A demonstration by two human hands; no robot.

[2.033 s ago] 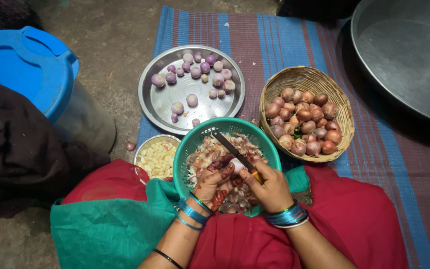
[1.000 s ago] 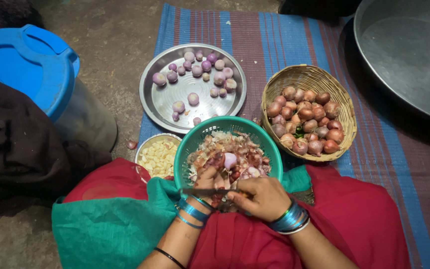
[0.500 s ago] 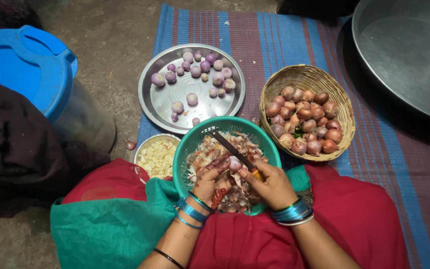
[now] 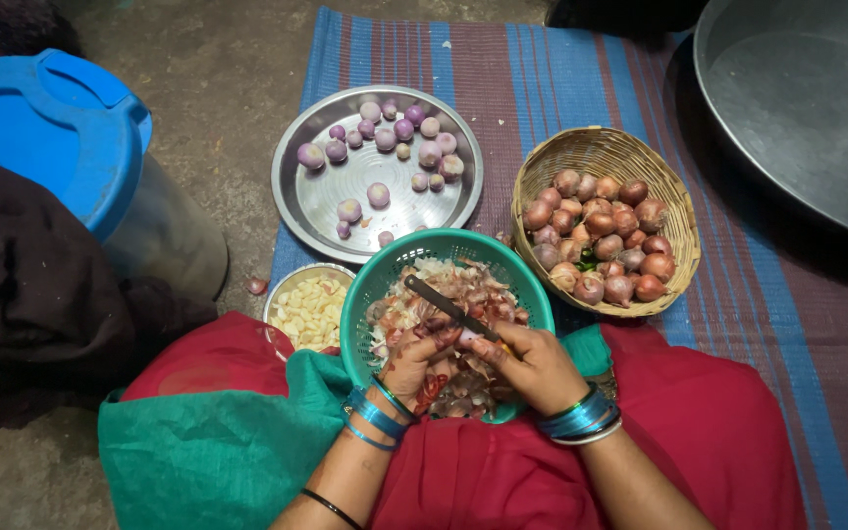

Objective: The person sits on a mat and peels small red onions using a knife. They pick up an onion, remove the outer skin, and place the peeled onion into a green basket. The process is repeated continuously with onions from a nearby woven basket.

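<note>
A green plastic colander [image 4: 385,285] rests on my lap, filled with onion skins [image 4: 463,285]. Over it, my right hand [image 4: 532,363] grips a small knife [image 4: 444,304] whose dark blade points up and to the left. My left hand [image 4: 414,358] holds a small onion against the blade; the onion is mostly hidden by my fingers. Both wrists carry blue bangles.
A steel plate [image 4: 345,201] with several peeled purple onions lies beyond the colander. A woven basket [image 4: 669,285] of unpeeled onions stands to the right, a small bowl of peeled garlic [image 4: 308,309] to the left. A blue-lidded bin [image 4: 46,137] and a large metal pan [image 4: 797,98] flank the striped mat [image 4: 532,79].
The knife swung from pointing up-left to lying flat across my hands a second ago, then back to pointing up-left. Both hands stayed over the colander.
</note>
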